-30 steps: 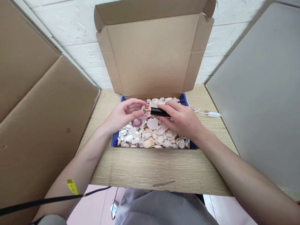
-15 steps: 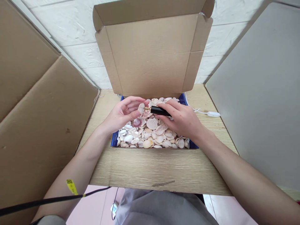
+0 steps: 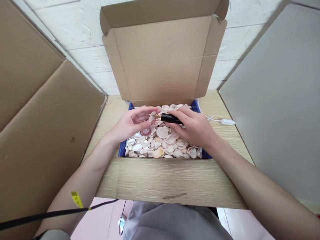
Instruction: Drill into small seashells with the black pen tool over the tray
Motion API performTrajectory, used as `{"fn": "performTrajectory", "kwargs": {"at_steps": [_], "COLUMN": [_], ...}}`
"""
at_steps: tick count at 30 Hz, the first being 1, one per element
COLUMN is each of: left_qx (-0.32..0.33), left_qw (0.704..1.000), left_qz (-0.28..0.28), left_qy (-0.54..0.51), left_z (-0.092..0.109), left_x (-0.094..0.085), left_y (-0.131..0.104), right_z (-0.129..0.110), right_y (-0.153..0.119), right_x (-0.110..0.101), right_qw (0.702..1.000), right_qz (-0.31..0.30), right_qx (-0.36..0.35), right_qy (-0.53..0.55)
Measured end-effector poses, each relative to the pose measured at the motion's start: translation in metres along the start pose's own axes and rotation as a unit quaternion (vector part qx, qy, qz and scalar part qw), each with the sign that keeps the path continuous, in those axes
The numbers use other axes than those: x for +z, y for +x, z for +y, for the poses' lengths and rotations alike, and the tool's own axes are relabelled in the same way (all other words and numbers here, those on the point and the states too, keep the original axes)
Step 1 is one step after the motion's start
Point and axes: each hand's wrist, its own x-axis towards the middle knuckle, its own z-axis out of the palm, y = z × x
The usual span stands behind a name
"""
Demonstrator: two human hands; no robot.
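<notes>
Between the thumb and fingers of my left hand is a pale seashell, held up on its edge. My right hand grips a black handheld drill, its gold-coloured tip pointing left at the shell. Tip and shell meet or nearly meet; I cannot tell whether the bit is in the shell. Both hands are over an open cardboard box with blue sides, filled with loose shells. A purplish shell and a round, speckled one lie just below the tool.
The box's lid stands raised against a white brick wall. A cardboard panel borders the left, a grey panel the right. A white cable with an inline switch lies on the wooden table. A black cable crosses my left forearm.
My left hand has shifted slightly, and the shell in it has turned more edge-on to the drill's tip. My right hand and the drill stay nearly where they were.
</notes>
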Motion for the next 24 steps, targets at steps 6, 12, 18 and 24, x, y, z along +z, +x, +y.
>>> {"fn": "performTrajectory", "kwargs": {"at_steps": [6, 12, 18, 24], "left_qx": [-0.012, -0.01, 0.0, 0.004], "left_qw": [1.0, 1.0, 1.0, 0.998], "left_qz": [0.009, -0.006, 0.01, 0.047], "left_qy": [-0.002, -0.017, -0.022, -0.028], "left_z": [0.0024, -0.0042, -0.0046, -0.007], "left_x": [0.0011, -0.0047, -0.0036, -0.0042], "left_y": [0.0004, 0.001, 0.003, 0.004], "right_z": [0.0003, 0.0001, 0.0003, -0.0002], "right_y": [-0.0005, -0.0006, -0.0005, -0.0001], "right_x": [0.001, 0.001, 0.0009, 0.0005], "right_qw": [1.0, 1.0, 1.0, 1.0], "right_qz": [0.0, 0.005, 0.002, 0.02], "right_qx": [0.002, 0.0, 0.006, 0.008], "right_qy": [0.004, 0.001, 0.004, 0.016]}}
